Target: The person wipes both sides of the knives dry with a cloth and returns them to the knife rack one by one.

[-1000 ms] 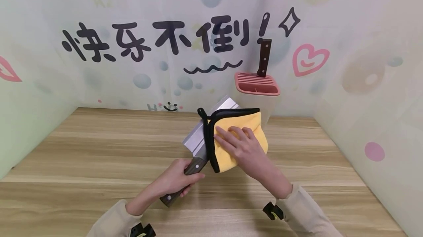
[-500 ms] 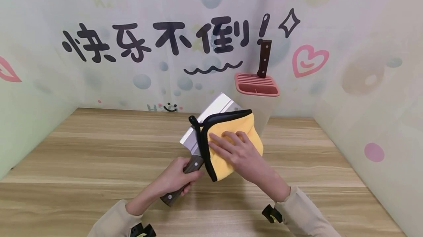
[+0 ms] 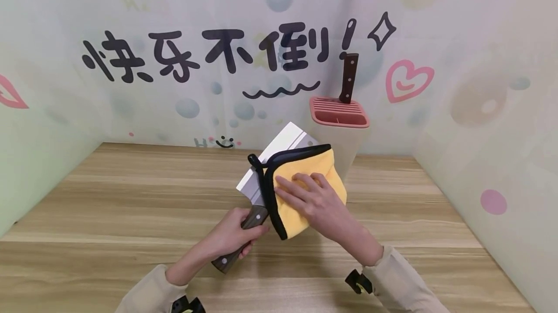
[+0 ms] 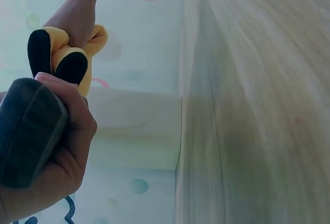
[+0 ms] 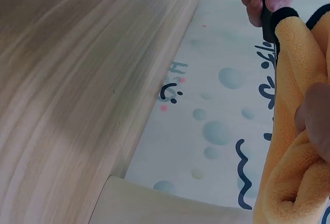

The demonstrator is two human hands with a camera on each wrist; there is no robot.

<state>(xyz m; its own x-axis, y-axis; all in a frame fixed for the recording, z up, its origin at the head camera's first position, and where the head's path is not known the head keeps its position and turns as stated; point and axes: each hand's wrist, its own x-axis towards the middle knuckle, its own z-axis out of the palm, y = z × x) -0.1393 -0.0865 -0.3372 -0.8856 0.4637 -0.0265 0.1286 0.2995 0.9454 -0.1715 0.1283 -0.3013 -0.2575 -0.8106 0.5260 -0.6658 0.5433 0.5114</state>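
Note:
In the head view a cleaver point(image 3: 285, 139) slants up and to the right, its broad steel blade partly covered. My left hand point(image 3: 233, 235) grips its dark riveted handle point(image 3: 258, 216); the handle's butt end point(image 4: 31, 131) fills the near side of the left wrist view. A yellow cloth point(image 3: 301, 167) with black edging and a small loop is folded over the blade. On top of it lie the fingers of my right hand point(image 3: 318, 201), while the thumb point(image 5: 317, 121) presses from the other side in the right wrist view, pinching cloth and blade together.
Behind the blade stands a white knife block point(image 3: 344, 143) with a slotted pink top point(image 3: 337, 118). Another dark-handled knife point(image 3: 348, 78) sticks up from it. Under the hands is a wood-grain table point(image 3: 131, 196), bounded by printed walls point(image 3: 174, 109) at the back and both sides.
The right hand and the cloth have slid a little left and down along the blade, baring more of its upper end. The cleaver has tilted slightly; the last half second shows hardly any motion.

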